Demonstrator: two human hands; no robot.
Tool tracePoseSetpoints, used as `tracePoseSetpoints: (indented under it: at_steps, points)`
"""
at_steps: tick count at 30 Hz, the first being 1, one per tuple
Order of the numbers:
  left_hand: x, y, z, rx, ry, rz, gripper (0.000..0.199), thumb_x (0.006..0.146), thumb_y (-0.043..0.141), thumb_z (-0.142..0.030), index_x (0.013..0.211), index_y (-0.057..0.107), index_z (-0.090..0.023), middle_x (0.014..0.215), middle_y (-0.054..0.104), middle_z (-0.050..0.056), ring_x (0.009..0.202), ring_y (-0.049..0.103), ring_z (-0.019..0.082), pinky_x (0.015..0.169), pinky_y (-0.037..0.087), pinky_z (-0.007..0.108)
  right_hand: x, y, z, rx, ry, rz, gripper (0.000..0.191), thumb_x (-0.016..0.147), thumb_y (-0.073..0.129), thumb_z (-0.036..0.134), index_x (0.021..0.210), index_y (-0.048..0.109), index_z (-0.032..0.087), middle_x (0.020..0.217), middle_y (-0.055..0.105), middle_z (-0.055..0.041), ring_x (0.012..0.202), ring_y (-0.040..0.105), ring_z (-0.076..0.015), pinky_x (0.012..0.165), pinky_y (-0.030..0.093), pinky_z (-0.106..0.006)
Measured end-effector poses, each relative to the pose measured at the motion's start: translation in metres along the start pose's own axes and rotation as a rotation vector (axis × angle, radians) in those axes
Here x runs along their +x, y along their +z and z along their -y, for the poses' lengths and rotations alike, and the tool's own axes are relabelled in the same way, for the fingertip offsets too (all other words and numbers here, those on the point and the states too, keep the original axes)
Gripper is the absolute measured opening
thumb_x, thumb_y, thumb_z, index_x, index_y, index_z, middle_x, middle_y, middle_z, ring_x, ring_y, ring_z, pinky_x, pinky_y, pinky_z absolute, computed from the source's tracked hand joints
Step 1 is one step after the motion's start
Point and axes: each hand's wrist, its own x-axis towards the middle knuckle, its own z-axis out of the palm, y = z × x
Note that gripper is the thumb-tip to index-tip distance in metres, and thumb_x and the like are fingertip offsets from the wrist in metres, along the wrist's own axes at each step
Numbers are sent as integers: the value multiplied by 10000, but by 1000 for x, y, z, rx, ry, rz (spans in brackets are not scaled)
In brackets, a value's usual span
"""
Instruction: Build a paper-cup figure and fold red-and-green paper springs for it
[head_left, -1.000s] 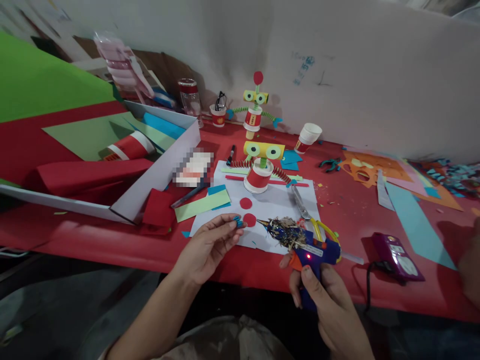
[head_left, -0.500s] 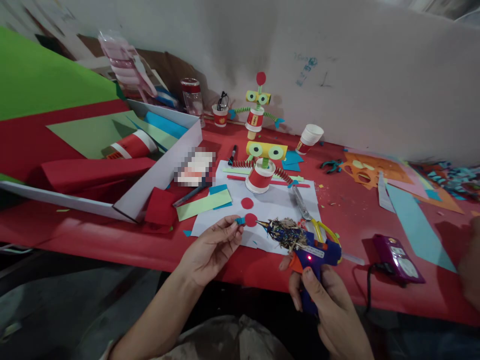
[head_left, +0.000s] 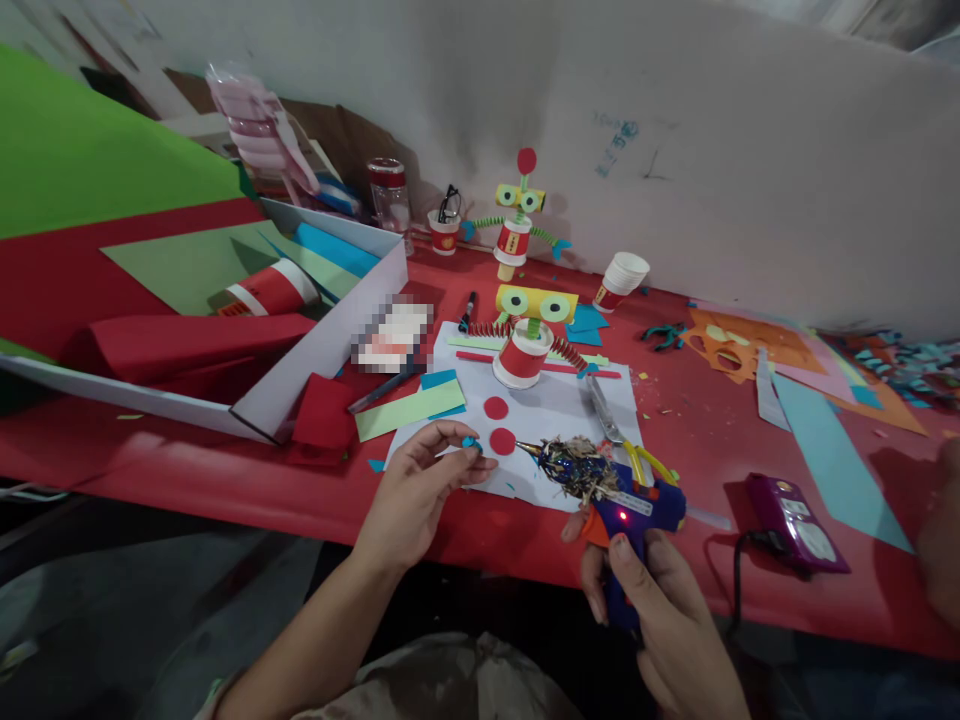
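Between thumb and fingertips, my left hand (head_left: 424, 485) pinches a small folded blue paper piece (head_left: 471, 444). My right hand (head_left: 652, 585) is wrapped round a blue hot glue gun (head_left: 630, 505) with a lit red light and an orange trigger. Stringy debris clings to its front, and the nozzle points left at the near edge of a red paper circle (head_left: 502, 441). A second red circle (head_left: 496, 408) lies just behind, both on a white sheet (head_left: 420, 450). Behind them stands a paper-cup robot (head_left: 521, 355) with a yellow head and red spring arms.
A white box (head_left: 330, 340) with coloured paper is at left. Another cup robot (head_left: 514, 240) and stacked paper cups (head_left: 622, 280) stand near the wall. A utility knife (head_left: 602, 408), pliers (head_left: 663, 337) and a purple device (head_left: 795, 522) lie to the right. Someone's blurred arm (head_left: 941, 540) shows at far right.
My left hand has drawn slightly left from the nozzle and turned the blue paper piece, which now looks more folded up. The glue gun has barely moved.
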Motion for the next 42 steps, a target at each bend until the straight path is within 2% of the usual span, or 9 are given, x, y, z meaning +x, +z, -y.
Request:
tracePoseSetpoints:
  at_steps: [7, 10, 14, 17, 24, 32, 42]
  points:
    - [1, -3, 2, 324, 129, 26, 191, 666, 764, -217, 855, 737, -202, 921, 665, 9, 742, 620, 103, 689, 507, 191, -2, -2, -2, -40, -23, 30, 242, 910, 499, 429, 877, 564, 198, 566, 541, 18, 539, 481, -126, 588, 389, -264]
    - [-1, -3, 1, 427, 133, 34, 241, 687, 742, -236, 926, 729, -207, 844, 673, 4, 696, 601, 106, 663, 507, 207, -3, -1, -1, -104, -44, 63, 276, 919, 474, 446, 854, 555, 190, 583, 536, 13, 556, 481, -131, 618, 387, -277]
    - [-2, -2, 1, 445, 144, -30, 228, 647, 769, -241, 860, 704, -193, 737, 675, -9, 679, 595, 120, 635, 499, 208, -3, 1, 3, -165, -27, 82, 338, 916, 450, 494, 786, 529, 192, 570, 500, 16, 566, 466, -134, 605, 374, -276]
    - [-3, 0, 2, 452, 146, -41, 182, 636, 776, -244, 794, 708, -187, 732, 693, -1, 690, 612, 126, 648, 500, 205, -4, 4, 5, -189, -37, 84, 351, 910, 443, 519, 805, 520, 194, 565, 493, 22, 562, 458, -133, 600, 375, -275]
    - [-6, 0, 0, 427, 147, -44, 176, 640, 769, -232, 808, 731, -196, 775, 724, 16, 736, 642, 146, 684, 514, 215, -3, 7, 5, -266, -60, 94, 424, 900, 399, 580, 735, 478, 197, 533, 470, 24, 527, 452, -128, 562, 385, -267]
    - [-8, 0, 0, 471, 209, -32, 143, 663, 752, -211, 805, 738, -207, 798, 716, 10, 753, 643, 137, 696, 514, 203, 0, 9, 3, -215, -73, 127, 398, 917, 406, 541, 903, 543, 168, 549, 466, 37, 503, 433, -110, 534, 388, -245]
    - [-9, 0, 1, 474, 199, -33, 146, 666, 746, -211, 811, 733, -200, 799, 716, 13, 756, 652, 142, 702, 524, 211, 0, 7, 2, -170, -36, 141, 360, 918, 435, 515, 847, 525, 174, 643, 483, 25, 489, 412, -74, 487, 357, -216]
